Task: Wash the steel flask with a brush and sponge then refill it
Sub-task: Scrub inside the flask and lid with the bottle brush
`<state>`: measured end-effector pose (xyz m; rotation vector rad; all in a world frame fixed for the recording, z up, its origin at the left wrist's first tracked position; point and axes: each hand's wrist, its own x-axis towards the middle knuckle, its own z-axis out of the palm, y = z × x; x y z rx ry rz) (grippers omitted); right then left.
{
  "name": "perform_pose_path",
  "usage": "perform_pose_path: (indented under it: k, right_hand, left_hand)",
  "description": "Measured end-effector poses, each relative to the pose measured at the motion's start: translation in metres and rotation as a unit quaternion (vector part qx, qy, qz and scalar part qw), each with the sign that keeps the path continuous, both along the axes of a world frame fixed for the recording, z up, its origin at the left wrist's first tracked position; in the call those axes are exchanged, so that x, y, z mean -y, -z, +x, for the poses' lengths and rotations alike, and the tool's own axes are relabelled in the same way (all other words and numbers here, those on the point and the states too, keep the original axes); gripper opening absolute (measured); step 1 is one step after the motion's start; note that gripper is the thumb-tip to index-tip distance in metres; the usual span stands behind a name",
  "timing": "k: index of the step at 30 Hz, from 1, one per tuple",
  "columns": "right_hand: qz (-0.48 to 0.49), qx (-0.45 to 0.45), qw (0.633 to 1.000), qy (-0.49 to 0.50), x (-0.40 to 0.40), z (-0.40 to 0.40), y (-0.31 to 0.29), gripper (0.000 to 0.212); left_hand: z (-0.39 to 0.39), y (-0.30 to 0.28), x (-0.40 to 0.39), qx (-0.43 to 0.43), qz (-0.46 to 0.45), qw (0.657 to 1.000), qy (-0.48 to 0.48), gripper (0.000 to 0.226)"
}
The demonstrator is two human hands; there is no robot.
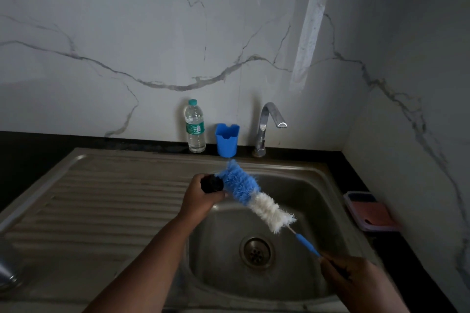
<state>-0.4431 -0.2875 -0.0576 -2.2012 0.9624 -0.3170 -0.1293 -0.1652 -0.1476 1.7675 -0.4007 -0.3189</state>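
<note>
Two hands worked over the sink basin (pixel 300 284), seen from the head camera. Nearest the viewer, the right hand (pixel 356 284) was curled round the blue handle end of the bottle brush (pixel 254 198). The brush's long axis ran diagonally from that hand, low and right, up and left to its blue bristle tip. Its bristles were white on the nearer half and blue on the farther half.

Farther in, the left hand (pixel 201 198) gripped a small dark round object (pixel 211 184), apparently the flask's lid or its mouth; which of the two could not be told. The blue bristles lay against that object's right side, beside it and not plainly inside it. The coming stroke appeared to turn on this relation: the bristle end lay just right of the left hand, so the right hand would probably steer the brush along or across its own axis while the left hand held steady.

At the lower left edge, on the ribbed drainboard (pixel 101 211), lay a steel body (pixel 7 272), possibly the flask, well apart from both hands.

Behind the basin stood a capped water bottle (pixel 195 127), a blue holder (pixel 227 140) and the tap (pixel 267 127). On the right counter sat a tray with a sponge (pixel 368 213). The bottle's green label was too small to read.
</note>
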Motion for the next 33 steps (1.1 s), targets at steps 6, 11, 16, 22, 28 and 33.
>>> perform_pose_path:
  k: [6,11,16,22,28,33]
  right_hand:
    - [0.038,0.039,0.997,-0.047,-0.012,0.019,-0.005,0.043]
    - [0.113,0.080,0.984,-0.109,-0.025,0.051,-0.008,0.032]
    - [0.136,0.072,0.973,-0.173,-0.044,0.088,-0.008,0.024]
    - [0.131,0.033,0.955,-0.265,-0.077,0.123,0.005,0.016]
    - [0.112,0.010,0.945,-0.306,-0.095,0.142,0.018,0.037]
    - [0.121,0.003,0.939,-0.321,-0.102,0.146,0.024,0.046]
  left_hand:
    - [-0.001,-0.011,-0.025,0.011,-0.043,0.999,-0.003,0.084]
    - [0.007,-0.016,-0.071,0.016,-0.033,0.997,-0.073,0.073]
    - [0.012,-0.023,-0.137,0.009,-0.007,0.986,-0.164,0.069]
    - [-0.002,-0.012,-0.218,0.006,0.072,0.967,-0.245,0.054]
    - [-0.030,0.005,-0.276,-0.009,0.161,0.943,-0.290,0.044]
    - [-0.037,0.016,-0.287,-0.054,0.254,0.920,-0.292,0.094]
